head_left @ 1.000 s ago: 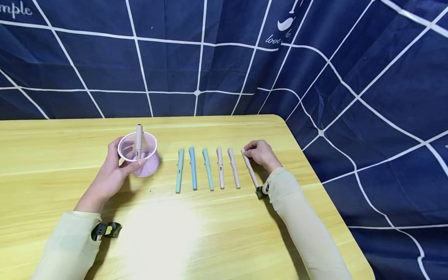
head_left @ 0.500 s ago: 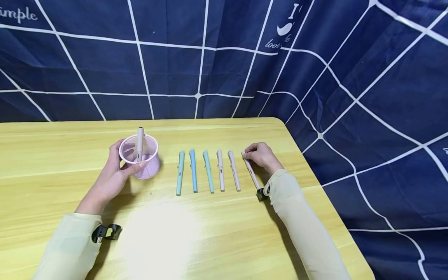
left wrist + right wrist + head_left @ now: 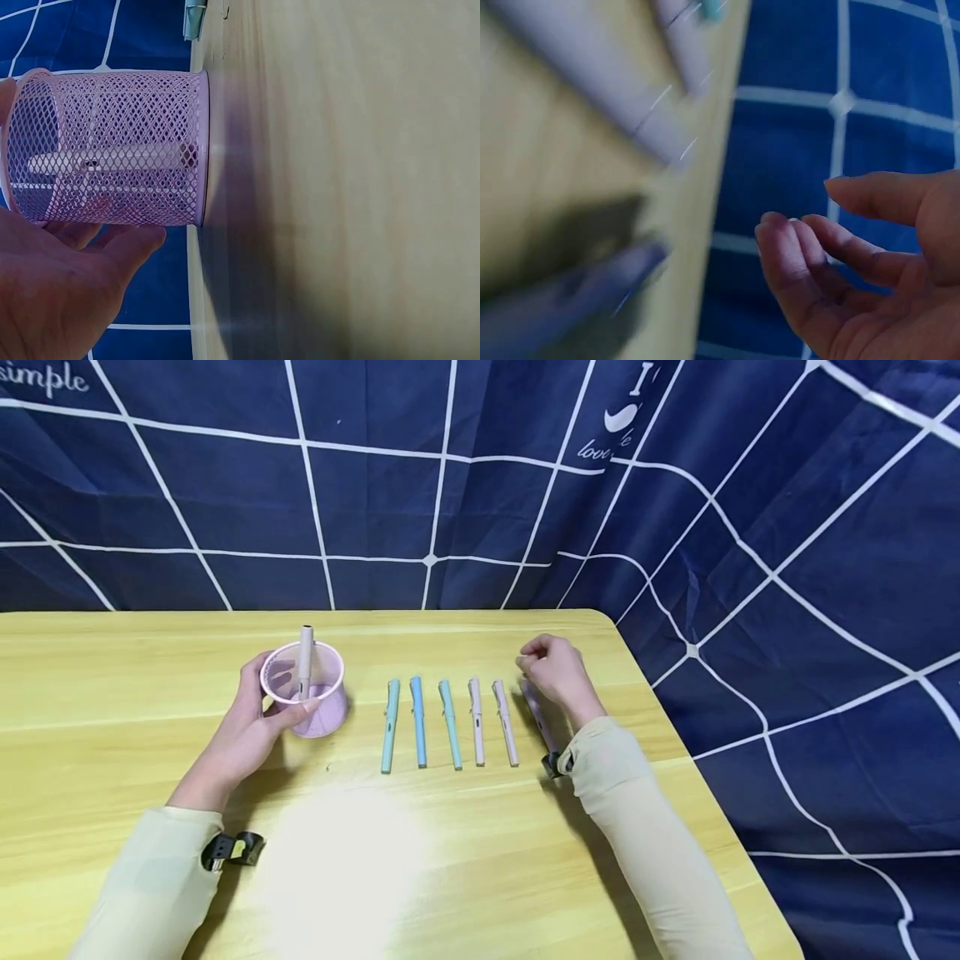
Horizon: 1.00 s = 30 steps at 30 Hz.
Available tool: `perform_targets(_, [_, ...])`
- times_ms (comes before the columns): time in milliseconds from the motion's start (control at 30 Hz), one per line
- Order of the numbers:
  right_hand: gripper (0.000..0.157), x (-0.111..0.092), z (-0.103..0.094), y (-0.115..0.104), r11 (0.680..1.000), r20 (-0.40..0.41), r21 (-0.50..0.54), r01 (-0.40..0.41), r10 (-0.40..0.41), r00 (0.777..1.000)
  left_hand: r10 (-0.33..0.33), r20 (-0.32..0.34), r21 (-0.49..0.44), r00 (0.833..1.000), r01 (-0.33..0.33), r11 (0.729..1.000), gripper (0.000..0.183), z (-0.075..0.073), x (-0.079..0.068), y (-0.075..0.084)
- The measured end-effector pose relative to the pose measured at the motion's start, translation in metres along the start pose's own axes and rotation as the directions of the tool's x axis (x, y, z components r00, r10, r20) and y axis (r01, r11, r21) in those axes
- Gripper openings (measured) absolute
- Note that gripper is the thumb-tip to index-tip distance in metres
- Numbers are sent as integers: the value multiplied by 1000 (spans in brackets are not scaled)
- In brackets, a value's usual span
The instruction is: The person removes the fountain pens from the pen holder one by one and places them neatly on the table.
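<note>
My left hand (image 3: pixel 238 739) holds a pink mesh pen cup (image 3: pixel 324 718) by its side, thumb over the near rim; the left wrist view shows the cup (image 3: pixel 127 105) standing on the table. One pale pen (image 3: pixel 306 652) leans upright inside it. My right hand (image 3: pixel 562 675) hovers just above the top end of a lilac pen (image 3: pixel 537 714), which lies slanted and partly under the wrist. In the right wrist view, thumb and fingers of that hand (image 3: pixel 855 277) are apart with nothing between them, and the lilac pen (image 3: pixel 562 300) lies off to their left.
Left of the right hand, several capped pens lie in a row: teal (image 3: pixel 390 727), blue (image 3: pixel 418 722), light green (image 3: pixel 451 727) and two lilac ones, a nearer one (image 3: pixel 506 725) and another (image 3: pixel 477 724). A blue gridded curtain (image 3: pixel 375 510) hangs behind the wooden table (image 3: pixel 465 860).
My right hand has let go of the rightmost lilac pen and risen slightly away from it; the pen stays on the table. The left hand keeps its hold on the cup.
</note>
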State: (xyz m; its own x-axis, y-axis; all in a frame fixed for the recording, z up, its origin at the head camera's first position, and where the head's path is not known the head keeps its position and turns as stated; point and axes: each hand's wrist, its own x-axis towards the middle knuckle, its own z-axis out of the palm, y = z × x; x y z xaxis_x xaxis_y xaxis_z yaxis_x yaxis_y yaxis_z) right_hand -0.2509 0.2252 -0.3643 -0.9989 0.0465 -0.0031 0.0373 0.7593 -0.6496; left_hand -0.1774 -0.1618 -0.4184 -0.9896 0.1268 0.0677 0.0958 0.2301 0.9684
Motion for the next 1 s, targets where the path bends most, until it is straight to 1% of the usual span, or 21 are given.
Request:
perform_targets(67, [18, -4, 3, -19, 997, -14, 46, 56, -56, 998, 4, 0, 2, 1000, -4, 1000, 81, -1, 1, 1])
perform_targets(133, [16, -8, 7, -36, 989, -17, 107, 101, -100, 995, 6, 2, 6, 1000, -6, 1000, 81, -1, 1, 2])
perform_targets(200, [15, -11, 13, -51, 979, -17, 143, 146, -145, 989, 9, 4, 6, 1000, -9, 1000, 81, -1, 2, 1])
perform_targets(300, [14, -13, 24, -71, 961, 0, 195, 195, -199, 980, 11, 5, 11, 1000, -11, 1000, 81, -1, 1, 1])
perform_targets(400, [14, -15, 37, -88, 943, 36, 220, 249, -263, 964, 15, -1, 4, 1000, -15, 1000, 81, -1, 0, 0])
perform_targets(467, [15, -16, 46, -99, 926, 71, 235, 295, -319, 945, 18, -1, 1, 1000, -18, 1000, 81, 0, -1, 0])
perform_targets(600, [18, -20, 63, -120, 883, 160, 286, 372, -427, 890, 22, 6, 0, 1000, -22, 1000, 81, 2, 0, -1])
perform_targets(667, [20, -20, 71, -130, 864, 195, 318, 391, -463, 865, 23, 5, 3, 1000, -23, 1000, 81, 2, 0, 0])
perform_targets(733, [21, -20, 79, -139, 853, 208, 328, 405, -484, 850, 25, 4, 1, 1000, -25, 1000, 81, 2, 0, 1])
perform_targets(833, [20, -17, 91, -150, 842, 198, 339, 419, -499, 844, 32, 3, 5, 999, -32, 999, 81, 1, 0, 2])
perform_targets(933, [19, -13, 104, -156, 835, 166, 353, 423, -501, 850, 36, 3, 8, 999, -36, 999, 81, 1, 0, 1])
perform_targets(1000, [19, -10, 114, -158, 829, 136, 374, 416, -493, 859, 35, -1, 7, 999, -35, 999, 81, 1, 0, 1])
